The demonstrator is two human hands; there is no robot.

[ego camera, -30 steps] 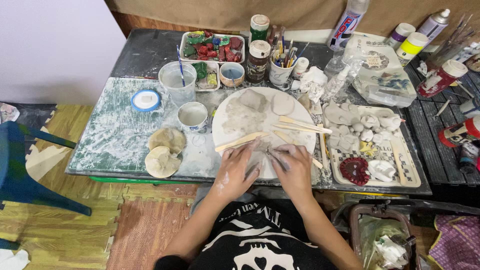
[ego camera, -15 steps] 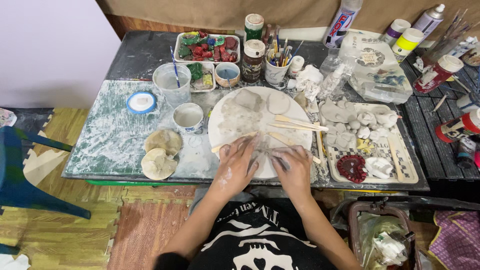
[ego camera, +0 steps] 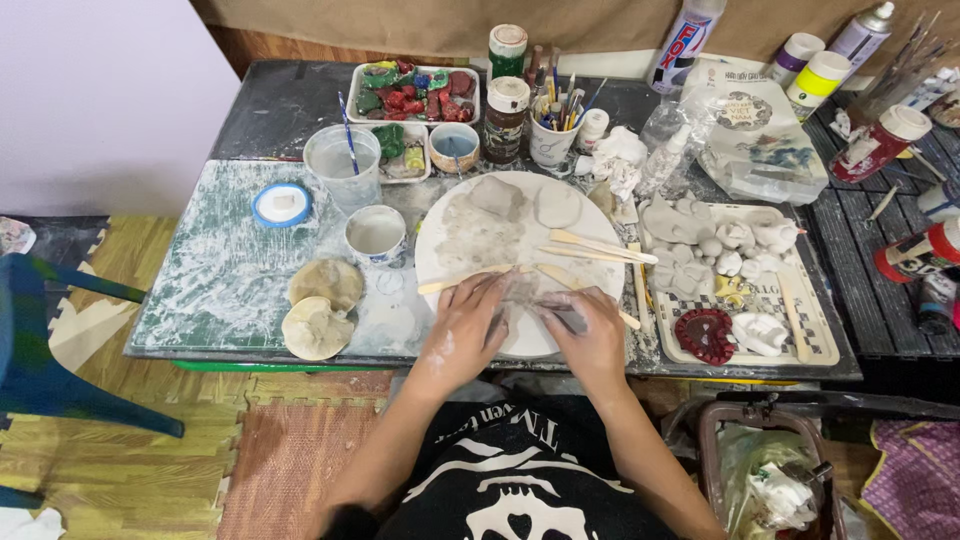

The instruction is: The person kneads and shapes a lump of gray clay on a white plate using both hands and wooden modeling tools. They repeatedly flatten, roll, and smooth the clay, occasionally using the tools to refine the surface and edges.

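Head view, looking down on a cluttered work table (ego camera: pixel 230 280) smeared with dried clay: near the lower middle of the frame both hands press together on a small grey lump of clay (ego camera: pixel 522 296) that lies at the near edge of a round white board (ego camera: pixel 450 215). The left hand (ego camera: pixel 465 330) is curled over the lump from the left, fingers bent and dusted pale; the right hand (ego camera: pixel 590 330) meets it from the right, fingertips on the clay, so both are closed around the same piece, which they mostly hide. On the board above them lie several wooden modelling sticks (ego camera: pixel 600 246) and two flattened clay pieces (ego camera: pixel 497 196). To the left of the board, a white cup (ego camera: pixel 375 233) and two beige clay discs (ego camera: pixel 325 284) sit on the table, with a blue-rimmed lid (ego camera: pixel 281 204) further left. At the right, a checked tray (ego camera: pixel 815 335) holds pale clay figures and a dark red heart shape (ego camera: pixel 704 335). Toward the top of the frame stand a tray of painted pieces (ego camera: pixel 412 92), jars, and a mug of brushes (ego camera: pixel 552 140)
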